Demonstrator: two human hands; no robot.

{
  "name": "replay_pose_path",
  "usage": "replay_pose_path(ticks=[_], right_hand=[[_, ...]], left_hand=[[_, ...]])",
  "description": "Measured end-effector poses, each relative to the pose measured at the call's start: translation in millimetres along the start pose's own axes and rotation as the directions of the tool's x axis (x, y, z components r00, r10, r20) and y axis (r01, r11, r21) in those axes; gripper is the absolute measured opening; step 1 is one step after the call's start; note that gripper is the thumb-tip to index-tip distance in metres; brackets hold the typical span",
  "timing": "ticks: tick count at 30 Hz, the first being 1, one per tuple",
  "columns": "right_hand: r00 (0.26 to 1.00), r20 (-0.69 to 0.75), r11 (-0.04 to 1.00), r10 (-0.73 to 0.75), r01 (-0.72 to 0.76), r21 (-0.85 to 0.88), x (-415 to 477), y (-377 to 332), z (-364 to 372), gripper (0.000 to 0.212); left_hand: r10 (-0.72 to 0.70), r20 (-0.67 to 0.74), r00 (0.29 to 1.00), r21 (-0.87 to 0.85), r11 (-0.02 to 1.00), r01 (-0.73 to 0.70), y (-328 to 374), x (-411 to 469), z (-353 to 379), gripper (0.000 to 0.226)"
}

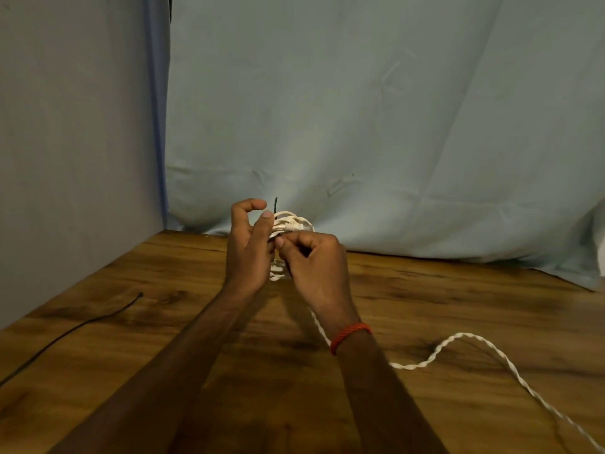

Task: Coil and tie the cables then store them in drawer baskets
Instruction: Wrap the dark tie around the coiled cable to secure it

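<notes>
Above the table, both hands grip the white coil.

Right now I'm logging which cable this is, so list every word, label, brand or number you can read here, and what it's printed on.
None: no readable text anywhere in this view.
White cable coil between the left hand and right hand: no print can be made out.
Black tie, red wrist thread, wooden table, cloth backdrop: plain, unmarked.

no readable text, labels, brands, numbers or signs on anything
</notes>
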State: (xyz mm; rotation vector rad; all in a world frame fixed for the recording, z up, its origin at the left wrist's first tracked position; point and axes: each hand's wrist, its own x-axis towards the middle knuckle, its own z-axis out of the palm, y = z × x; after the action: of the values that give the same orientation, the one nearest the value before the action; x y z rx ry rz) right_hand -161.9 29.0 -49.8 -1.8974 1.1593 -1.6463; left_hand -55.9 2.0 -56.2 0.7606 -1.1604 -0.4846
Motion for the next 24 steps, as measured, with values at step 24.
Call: replay_pose_path(ticks=[24], right_hand=[[0.946,0.253,0.979,0.202,-0.188,-0.080,-0.9,-10.8,-13.5,0.037]], left_hand=[[0.019,-0.029,0.999,0.105,0.994,-0.016,-8.1,4.5,0.4,0.011]])
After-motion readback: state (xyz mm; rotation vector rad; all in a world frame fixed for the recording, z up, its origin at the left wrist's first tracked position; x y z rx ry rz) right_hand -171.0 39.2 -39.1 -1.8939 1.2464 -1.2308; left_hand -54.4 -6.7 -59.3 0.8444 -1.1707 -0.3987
